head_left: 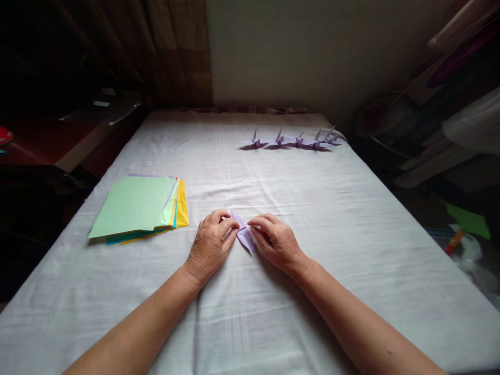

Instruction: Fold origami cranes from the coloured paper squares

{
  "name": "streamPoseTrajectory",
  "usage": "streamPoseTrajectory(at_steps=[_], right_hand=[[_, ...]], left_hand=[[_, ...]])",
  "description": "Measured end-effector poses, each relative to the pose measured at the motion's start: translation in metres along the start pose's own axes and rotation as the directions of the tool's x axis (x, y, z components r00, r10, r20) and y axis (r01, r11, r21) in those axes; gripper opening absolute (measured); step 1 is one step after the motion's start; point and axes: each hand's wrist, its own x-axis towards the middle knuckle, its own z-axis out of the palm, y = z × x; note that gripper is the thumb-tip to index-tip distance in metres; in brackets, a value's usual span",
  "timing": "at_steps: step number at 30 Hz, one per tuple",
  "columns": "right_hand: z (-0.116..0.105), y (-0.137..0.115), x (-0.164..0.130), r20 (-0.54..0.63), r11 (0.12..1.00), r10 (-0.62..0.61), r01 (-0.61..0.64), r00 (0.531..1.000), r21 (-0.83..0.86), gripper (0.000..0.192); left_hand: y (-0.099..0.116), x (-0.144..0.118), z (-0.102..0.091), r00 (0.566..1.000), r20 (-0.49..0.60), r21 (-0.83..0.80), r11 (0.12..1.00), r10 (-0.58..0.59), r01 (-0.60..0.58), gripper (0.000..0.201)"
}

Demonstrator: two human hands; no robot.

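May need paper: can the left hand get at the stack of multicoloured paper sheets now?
Likely yes: nothing visible blocks the left hand from the stack of multicoloured paper sheets, though it's occupied at folded lilac paper.

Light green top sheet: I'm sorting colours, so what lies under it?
Yellow paper, teal paper, purple paper and a red sliver show beneath the green sheet; the rest is covered and can't be counted.

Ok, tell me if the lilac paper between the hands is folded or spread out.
Folded: the lilac paper shows a narrow shape with pointed ends and overlapping layers.
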Motion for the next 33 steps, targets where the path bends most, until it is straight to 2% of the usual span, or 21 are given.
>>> streamPoseTrajectory(at_steps=[3,5,8,18,24,27,30,33], right_hand=[[-0.003,-0.004,-0.009,0.020,0.987,-0.111,0.113,0.994,-0.114,0.031],[-0.003,-0.010,-0.010,0.057,0.964,-0.129,0.139,0.990,-0.225,0.031],[-0.002,-0.017,-0.006,0.098,0.945,-0.117,0.142,0.988,-0.296,0.030],[-0.003,-0.014,-0.008,0.103,0.969,-0.075,0.097,0.992,-0.225,0.029],[-0.004,-0.018,-0.006,0.116,0.970,-0.036,0.063,0.993,-0.236,0.028],[-0.004,-0.016,-0.007,0.068,0.975,-0.026,0.040,0.997,-0.220,0.029],[-0.004,-0.014,-0.009,0.003,0.974,0.038,-0.036,0.999,-0.224,0.025],[-0.003,-0.014,-0.010,-0.002,0.975,0.069,-0.068,0.998,-0.212,0.022]], left_hand=[[0.000,0.001,0.000,1.000,0.007,-0.014,1.000,-0.003,0.003,0.010],[0.000,0.002,0.000,1.000,0.013,-0.016,1.000,-0.013,0.013,0.009],[0.001,0.002,-0.001,0.999,0.021,-0.019,0.999,-0.029,0.029,0.009],[0.001,0.004,-0.001,0.997,0.055,-0.022,0.998,-0.061,0.063,0.005],[-0.001,0.004,0.002,0.996,0.022,-0.012,0.996,-0.085,0.085,0.006],[-0.002,0.004,0.003,0.997,0.003,-0.004,0.997,-0.082,0.082,0.006],[-0.004,0.003,0.002,0.998,-0.008,-0.010,0.998,-0.067,0.067,0.006],[-0.003,0.002,-0.001,0.999,-0.022,0.006,0.999,-0.046,0.046,0.006]])
